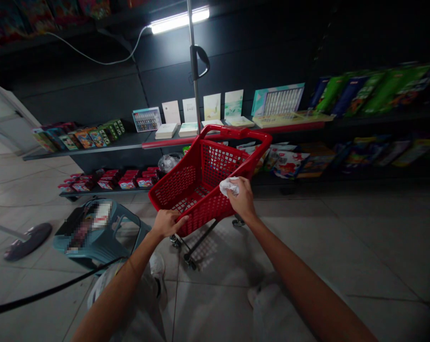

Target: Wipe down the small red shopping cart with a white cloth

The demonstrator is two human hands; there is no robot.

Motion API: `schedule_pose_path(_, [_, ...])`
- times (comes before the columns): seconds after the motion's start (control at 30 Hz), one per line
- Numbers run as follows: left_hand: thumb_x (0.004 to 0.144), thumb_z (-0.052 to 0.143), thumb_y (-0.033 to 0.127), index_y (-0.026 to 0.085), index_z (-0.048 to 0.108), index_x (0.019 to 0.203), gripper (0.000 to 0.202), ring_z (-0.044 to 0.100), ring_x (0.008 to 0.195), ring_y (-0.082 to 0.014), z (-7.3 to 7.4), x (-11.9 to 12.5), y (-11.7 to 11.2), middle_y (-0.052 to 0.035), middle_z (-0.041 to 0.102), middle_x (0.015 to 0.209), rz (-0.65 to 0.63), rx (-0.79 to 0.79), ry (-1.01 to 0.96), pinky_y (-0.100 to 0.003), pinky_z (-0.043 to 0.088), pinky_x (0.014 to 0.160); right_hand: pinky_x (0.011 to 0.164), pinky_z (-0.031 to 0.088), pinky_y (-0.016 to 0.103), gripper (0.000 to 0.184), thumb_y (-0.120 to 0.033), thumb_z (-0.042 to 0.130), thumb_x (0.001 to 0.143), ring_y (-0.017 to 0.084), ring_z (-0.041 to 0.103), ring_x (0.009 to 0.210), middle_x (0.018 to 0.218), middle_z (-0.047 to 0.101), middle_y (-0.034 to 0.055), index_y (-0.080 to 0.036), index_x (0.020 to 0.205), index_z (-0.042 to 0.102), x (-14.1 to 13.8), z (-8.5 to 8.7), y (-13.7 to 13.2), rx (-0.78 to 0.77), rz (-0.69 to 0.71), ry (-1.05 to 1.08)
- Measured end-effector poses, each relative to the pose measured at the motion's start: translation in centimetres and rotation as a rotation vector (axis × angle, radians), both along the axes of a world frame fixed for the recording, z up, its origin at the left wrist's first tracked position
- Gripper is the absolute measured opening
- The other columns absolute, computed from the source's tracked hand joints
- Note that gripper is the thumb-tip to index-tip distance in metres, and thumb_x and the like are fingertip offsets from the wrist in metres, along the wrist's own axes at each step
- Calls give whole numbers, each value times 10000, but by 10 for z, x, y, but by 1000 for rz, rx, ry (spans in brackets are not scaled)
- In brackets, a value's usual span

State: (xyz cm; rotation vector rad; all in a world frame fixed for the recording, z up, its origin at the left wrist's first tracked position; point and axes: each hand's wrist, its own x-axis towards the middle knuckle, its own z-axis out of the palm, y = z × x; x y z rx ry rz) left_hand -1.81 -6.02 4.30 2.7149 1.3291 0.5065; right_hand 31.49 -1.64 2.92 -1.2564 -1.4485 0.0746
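Note:
A red plastic shopping cart (211, 199) with perforated basket walls stands in front of me, angled on its wheels. My left hand (168, 223) is at the near left corner of the basket, fingers hooked over the rim and thumb along the outer wall. Closed around a crumpled white cloth (229, 186), my right hand (242, 195) is by the near side wall's top edge. Whether the cloth touches the rim I cannot tell. The basket's inside looks bare where it shows. The cart's handle rises at the far right of the basket.
Behind the cart, a dark shelf holds upright notebooks (212, 107), boxed pen sets (279, 99) and bagged goods (375, 90). A grey-blue stool (120, 209) with things on it stands left, beside a round stand base (30, 241). A black cable (54, 287) crosses the lower left.

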Motion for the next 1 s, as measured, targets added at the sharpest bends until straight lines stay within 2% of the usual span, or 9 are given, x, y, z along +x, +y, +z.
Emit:
schedule_pose_path(0.2, [1072, 382, 551, 178, 569, 609, 623, 550, 599, -126, 0, 0, 0, -44, 651, 649, 0, -1, -6, -294, 273, 599, 1130, 461, 469, 251, -196, 625, 826, 273, 575, 1208, 1234, 570, 122, -210, 1076, 648, -1, 2, -2, -4, 17, 14])
schedule_pose_path(0.37, [1067, 386, 561, 178, 575, 600, 633, 546, 593, -130, -2, 1, 0, -48, 645, 638, 13, -3, -11, -294, 270, 595, 1084, 476, 457, 201, -232, 638, 807, 270, 583, 1140, 1168, 576, 109, -218, 1008, 630, -18, -8, -6, -13, 22, 65])
schedule_pose_path(0.57, [1073, 356, 562, 184, 604, 613, 644, 561, 610, -136, -4, 2, 2, -53, 660, 664, 32, -17, -18, -291, 280, 597, 970, 494, 412, 177, -304, 631, 750, 241, 592, 986, 1027, 613, 74, -231, 900, 574, -57, -23, -12, -119, -55, 371])
schedule_pose_path(0.67, [1079, 336, 556, 186, 600, 618, 647, 556, 604, -137, -6, 3, 4, -51, 657, 658, 54, -10, -8, -293, 285, 602, 966, 488, 405, 208, -346, 625, 741, 239, 585, 993, 1039, 620, 79, -231, 903, 566, -73, -28, -14, -143, -68, 478])
schedule_pose_path(0.83, [1080, 322, 554, 189, 605, 617, 654, 543, 597, -140, -6, 9, 8, -54, 658, 655, 74, 8, 1, -302, 274, 597, 984, 487, 405, 242, -354, 645, 718, 231, 607, 1019, 1090, 639, 80, -233, 916, 576, -106, -41, -32, -233, 37, 610])
schedule_pose_path(1.0, [1074, 332, 548, 185, 592, 590, 659, 521, 574, -140, -7, 15, 8, -57, 636, 626, 70, 29, -8, -301, 258, 587, 913, 499, 346, 273, -384, 714, 714, 212, 636, 964, 1011, 670, 32, -242, 903, 578, -137, -55, -59, -341, 161, 706])
